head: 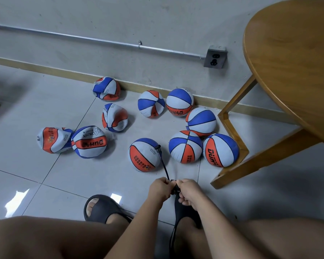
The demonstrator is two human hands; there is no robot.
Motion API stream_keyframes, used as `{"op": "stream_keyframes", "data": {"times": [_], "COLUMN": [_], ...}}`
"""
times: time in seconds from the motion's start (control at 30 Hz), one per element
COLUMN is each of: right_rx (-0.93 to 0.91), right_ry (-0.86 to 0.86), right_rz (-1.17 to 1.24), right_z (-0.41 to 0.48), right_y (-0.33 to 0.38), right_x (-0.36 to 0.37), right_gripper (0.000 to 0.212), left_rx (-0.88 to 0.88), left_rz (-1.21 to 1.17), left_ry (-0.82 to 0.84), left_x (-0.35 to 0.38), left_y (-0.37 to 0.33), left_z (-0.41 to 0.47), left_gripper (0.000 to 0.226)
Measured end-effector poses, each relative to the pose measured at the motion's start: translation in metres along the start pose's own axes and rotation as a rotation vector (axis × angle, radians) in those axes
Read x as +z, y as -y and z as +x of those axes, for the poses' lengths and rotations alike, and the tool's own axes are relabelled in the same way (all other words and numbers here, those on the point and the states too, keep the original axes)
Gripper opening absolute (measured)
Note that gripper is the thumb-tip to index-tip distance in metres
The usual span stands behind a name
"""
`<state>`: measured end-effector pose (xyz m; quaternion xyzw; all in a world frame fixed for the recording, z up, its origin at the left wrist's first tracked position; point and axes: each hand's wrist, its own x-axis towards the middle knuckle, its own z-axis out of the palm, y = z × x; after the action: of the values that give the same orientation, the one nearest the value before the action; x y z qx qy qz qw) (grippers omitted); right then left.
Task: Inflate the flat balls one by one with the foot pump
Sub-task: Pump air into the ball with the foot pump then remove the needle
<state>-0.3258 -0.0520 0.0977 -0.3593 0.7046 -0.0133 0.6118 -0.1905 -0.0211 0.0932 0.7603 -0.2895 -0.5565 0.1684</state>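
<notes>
Ten panelled rubber balls in blue, orange and white point(185, 146) lie on the glossy grey tiled floor point(45, 174) near the wall. Four at the left are crumpled and dented, and the others are rounder. A thin black hose point(163, 163) runs from the nearest ball point(144, 156) to the hands. The left hand point(160, 189) and right hand point(188, 193) each pinch a small black part point(174, 189) with curled fingers. What it is cannot be made out, since the hands and forearms hide the rest. A matte black slide sandal point(101, 208) shows at the left. A round varnished wooden table point(288, 53) is cut off at the right edge.
</notes>
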Motion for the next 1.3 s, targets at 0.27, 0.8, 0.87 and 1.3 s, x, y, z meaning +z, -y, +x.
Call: {"op": "stream_keyframes", "data": {"times": [0.27, 0.8, 0.87, 1.3], "right_rx": [-0.213, -0.013, 0.001, -0.205], "right_ry": [-0.068, -0.004, -0.024, -0.084], "right_rz": [0.12, -0.001, -0.008, 0.131], "right_z": [-0.021, 0.011, 0.011, -0.019], "right_y": [0.071, -0.005, -0.013, 0.066], "right_x": [-0.022, 0.009, 0.011, -0.017], "right_gripper": [0.03, 0.03, 0.031, 0.032], "left_rx": [0.189, -0.047, -0.068, 0.115], "left_rz": [-0.164, -0.051, -0.047, -0.295], "left_ry": [-0.035, 0.007, 0.02, 0.037], "left_x": [-0.043, -0.001, 0.004, -0.035], "left_y": [-0.074, -0.003, 0.004, -0.064], "left_z": [-0.014, -0.001, -0.002, -0.009], "left_gripper": [0.033, 0.032, 0.034, 0.033]}}
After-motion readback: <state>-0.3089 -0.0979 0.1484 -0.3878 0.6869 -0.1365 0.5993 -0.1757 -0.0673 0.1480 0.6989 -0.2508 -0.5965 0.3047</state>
